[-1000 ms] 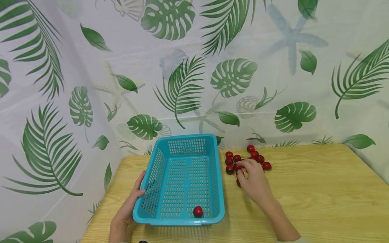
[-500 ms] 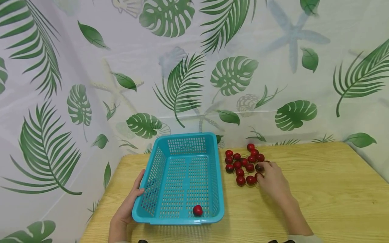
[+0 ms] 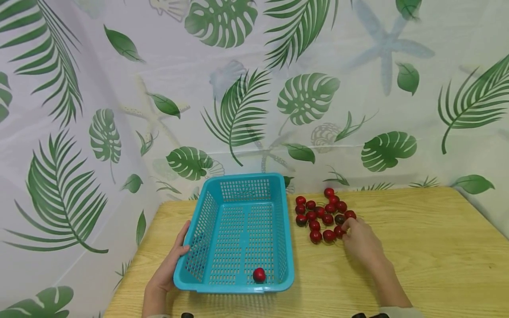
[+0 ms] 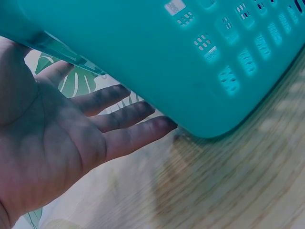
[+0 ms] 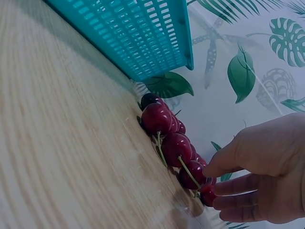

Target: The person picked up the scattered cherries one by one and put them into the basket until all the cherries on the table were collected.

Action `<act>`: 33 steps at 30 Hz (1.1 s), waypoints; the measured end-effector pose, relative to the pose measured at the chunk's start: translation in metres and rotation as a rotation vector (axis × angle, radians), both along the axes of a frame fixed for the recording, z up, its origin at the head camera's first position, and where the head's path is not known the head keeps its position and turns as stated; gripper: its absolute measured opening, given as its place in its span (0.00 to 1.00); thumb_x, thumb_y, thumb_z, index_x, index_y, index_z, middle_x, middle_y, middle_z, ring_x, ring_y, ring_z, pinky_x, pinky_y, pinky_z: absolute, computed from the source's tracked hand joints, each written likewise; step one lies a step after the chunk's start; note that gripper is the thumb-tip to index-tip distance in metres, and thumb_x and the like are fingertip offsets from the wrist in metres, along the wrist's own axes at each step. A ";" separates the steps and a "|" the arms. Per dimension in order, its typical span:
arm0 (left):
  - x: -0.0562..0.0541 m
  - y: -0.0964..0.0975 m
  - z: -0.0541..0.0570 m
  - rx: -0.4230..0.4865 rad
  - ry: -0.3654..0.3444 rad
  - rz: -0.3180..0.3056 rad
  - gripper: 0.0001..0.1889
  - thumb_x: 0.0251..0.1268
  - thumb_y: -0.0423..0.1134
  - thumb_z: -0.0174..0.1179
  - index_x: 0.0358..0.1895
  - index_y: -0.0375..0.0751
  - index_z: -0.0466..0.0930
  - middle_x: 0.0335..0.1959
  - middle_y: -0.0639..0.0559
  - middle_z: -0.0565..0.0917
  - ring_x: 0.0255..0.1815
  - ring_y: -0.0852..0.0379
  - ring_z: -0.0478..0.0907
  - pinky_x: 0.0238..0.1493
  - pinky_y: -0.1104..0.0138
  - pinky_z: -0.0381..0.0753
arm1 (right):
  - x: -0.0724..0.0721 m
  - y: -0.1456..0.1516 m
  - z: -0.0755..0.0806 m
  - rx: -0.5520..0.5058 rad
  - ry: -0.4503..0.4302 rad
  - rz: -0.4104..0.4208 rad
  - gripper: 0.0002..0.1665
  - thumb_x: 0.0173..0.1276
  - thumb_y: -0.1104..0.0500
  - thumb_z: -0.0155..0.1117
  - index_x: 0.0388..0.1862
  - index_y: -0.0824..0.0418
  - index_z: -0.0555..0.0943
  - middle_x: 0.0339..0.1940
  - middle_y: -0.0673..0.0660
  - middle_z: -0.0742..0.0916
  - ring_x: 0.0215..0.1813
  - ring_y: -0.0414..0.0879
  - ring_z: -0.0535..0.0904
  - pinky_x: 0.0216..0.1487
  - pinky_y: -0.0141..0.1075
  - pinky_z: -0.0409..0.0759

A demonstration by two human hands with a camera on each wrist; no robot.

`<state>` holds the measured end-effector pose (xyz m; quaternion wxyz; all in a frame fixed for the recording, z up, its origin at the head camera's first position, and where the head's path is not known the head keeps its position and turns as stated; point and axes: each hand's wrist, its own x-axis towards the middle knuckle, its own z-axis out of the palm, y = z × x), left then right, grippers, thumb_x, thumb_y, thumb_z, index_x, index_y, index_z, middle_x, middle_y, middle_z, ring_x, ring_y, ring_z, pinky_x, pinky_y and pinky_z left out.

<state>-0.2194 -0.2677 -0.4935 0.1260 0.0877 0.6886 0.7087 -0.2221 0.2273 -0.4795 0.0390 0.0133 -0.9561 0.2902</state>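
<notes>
My left hand (image 3: pixel 166 267) is at the left side of a turquoise plastic basket (image 3: pixel 234 289), thumb at its rim. In the left wrist view its fingers (image 4: pixel 128 114) extend straight towards the basket's outer wall (image 4: pixel 157 62), tips at or close to it. One red cherry (image 3: pixel 259 275) lies inside, near the front. Right of the basket, my right hand (image 3: pixel 363 245) reaches to the right edge of a group of cherries (image 3: pixel 328 219). Its thumb and fingertips are beside a cherry (image 3: pixel 339 232); in the right wrist view the fingers (image 5: pixel 238 200) look loosely bent, with cherries close against them.
The wooden table (image 3: pixel 429 247) extends to the right of the cherries. Behind it hangs a white leaf-patterned sheet (image 3: pixel 254 110), close to the basket's far end. A dark cherry (image 3: pixel 339 219) lies among the red ones, and green stems (image 5: pixel 186 169) stick out.
My right hand has moved right from over the middle of the cherries to their right edge, uncovering several. It has drawn slightly away from the dark cherry. My left hand and the basket stay in place.
</notes>
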 end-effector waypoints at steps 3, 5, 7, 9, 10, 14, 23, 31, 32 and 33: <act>0.000 0.000 0.000 0.008 -0.004 -0.003 0.37 0.74 0.43 0.38 0.81 0.62 0.33 0.82 0.46 0.32 0.77 0.31 0.40 0.62 0.45 0.63 | 0.001 0.000 0.000 0.004 -0.013 0.006 0.08 0.65 0.66 0.59 0.42 0.68 0.79 0.44 0.68 0.82 0.44 0.61 0.80 0.37 0.52 0.78; 0.000 0.000 0.000 0.009 -0.003 -0.003 0.37 0.74 0.43 0.37 0.81 0.61 0.33 0.82 0.46 0.32 0.77 0.31 0.40 0.63 0.45 0.63 | 0.001 -0.002 0.001 0.004 -0.041 0.010 0.06 0.65 0.64 0.60 0.39 0.67 0.79 0.38 0.63 0.83 0.38 0.55 0.79 0.35 0.48 0.77; 0.000 0.001 0.000 0.011 -0.005 0.000 0.37 0.74 0.43 0.37 0.81 0.62 0.33 0.82 0.46 0.32 0.77 0.31 0.40 0.62 0.45 0.63 | 0.002 -0.005 0.002 0.002 -0.071 0.013 0.06 0.66 0.62 0.61 0.37 0.66 0.79 0.32 0.58 0.82 0.33 0.51 0.78 0.31 0.45 0.75; 0.000 0.001 0.000 0.016 -0.007 0.002 0.36 0.73 0.43 0.37 0.81 0.63 0.34 0.82 0.46 0.33 0.76 0.31 0.41 0.62 0.46 0.64 | 0.004 -0.008 0.003 0.005 -0.094 0.015 0.07 0.66 0.61 0.62 0.31 0.63 0.78 0.25 0.54 0.80 0.28 0.48 0.74 0.27 0.41 0.71; 0.000 0.001 0.000 0.020 -0.009 0.003 0.36 0.73 0.42 0.38 0.81 0.63 0.35 0.82 0.46 0.33 0.76 0.31 0.42 0.61 0.46 0.65 | 0.004 -0.010 0.004 0.003 -0.107 0.013 0.08 0.66 0.60 0.62 0.28 0.62 0.77 0.23 0.53 0.78 0.25 0.47 0.72 0.25 0.39 0.69; 0.001 0.001 0.001 0.036 -0.016 0.002 0.36 0.73 0.42 0.38 0.81 0.64 0.35 0.82 0.46 0.33 0.75 0.30 0.43 0.59 0.46 0.68 | 0.007 -0.014 0.002 0.016 -0.103 0.016 0.16 0.61 0.61 0.64 0.17 0.57 0.71 0.15 0.50 0.72 0.19 0.43 0.66 0.20 0.35 0.61; 0.001 0.003 0.002 0.043 -0.024 0.012 0.36 0.73 0.42 0.38 0.81 0.65 0.36 0.82 0.45 0.34 0.75 0.27 0.44 0.58 0.44 0.69 | 0.008 -0.014 -0.002 0.072 -0.067 0.050 0.15 0.60 0.68 0.61 0.16 0.58 0.74 0.14 0.49 0.73 0.19 0.42 0.67 0.21 0.35 0.65; 0.001 0.003 0.001 0.020 -0.011 0.017 0.36 0.73 0.43 0.39 0.81 0.65 0.36 0.82 0.46 0.33 0.76 0.29 0.42 0.61 0.44 0.66 | 0.008 -0.014 -0.003 0.099 -0.061 0.063 0.12 0.59 0.68 0.62 0.17 0.59 0.79 0.15 0.49 0.77 0.20 0.43 0.69 0.21 0.36 0.68; 0.001 0.003 0.001 0.021 -0.011 0.016 0.36 0.74 0.43 0.39 0.81 0.65 0.36 0.82 0.46 0.33 0.76 0.29 0.42 0.61 0.44 0.66 | 0.008 -0.013 -0.004 0.104 -0.059 0.064 0.13 0.59 0.69 0.61 0.16 0.58 0.78 0.15 0.48 0.76 0.19 0.43 0.69 0.21 0.35 0.67; 0.001 0.003 0.002 0.021 -0.011 0.016 0.36 0.74 0.43 0.39 0.81 0.65 0.36 0.82 0.46 0.33 0.76 0.29 0.42 0.60 0.44 0.67 | 0.008 -0.013 -0.004 0.108 -0.056 0.067 0.14 0.59 0.69 0.61 0.15 0.58 0.78 0.14 0.48 0.75 0.19 0.42 0.68 0.21 0.35 0.66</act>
